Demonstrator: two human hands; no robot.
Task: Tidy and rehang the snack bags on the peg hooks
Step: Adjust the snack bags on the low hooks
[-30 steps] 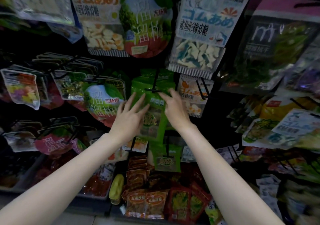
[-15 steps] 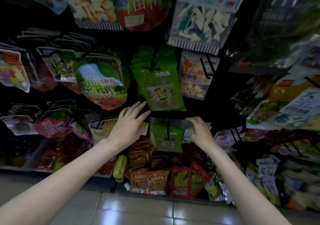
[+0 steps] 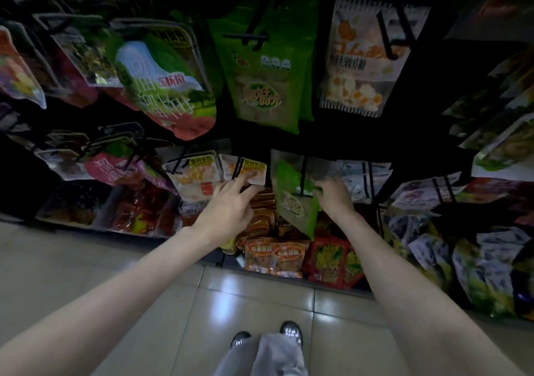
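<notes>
Right hand [image 3: 333,195]: fingers curled on tilted small green bag [image 3: 294,193], long axis slanting down-right, hook directly above. Left hand [image 3: 231,202]: fingers straight, touching yellow packet [image 3: 254,169].

The scene is dim, with the rack's upper corners and the gaps between the hanging packets sinking into near black. Light falls from above and behind the viewer: the glossy pale tiled floor [image 3: 254,292] carries soft white patches of glare, and the two bare forearms are the brightest, most evenly lit surfaces. The large green plastic snack bag [image 3: 268,86] at top centre is legible but soft, its print slightly smeared. Packets along the left and right margins are streaked with motion blur and bowed by strong wide-angle distortion, so the straight black wire pegs [image 3: 303,176] lean outward. The red and orange foil packets [image 3: 289,255] low in the middle look sharpest, with small highlights.
</notes>
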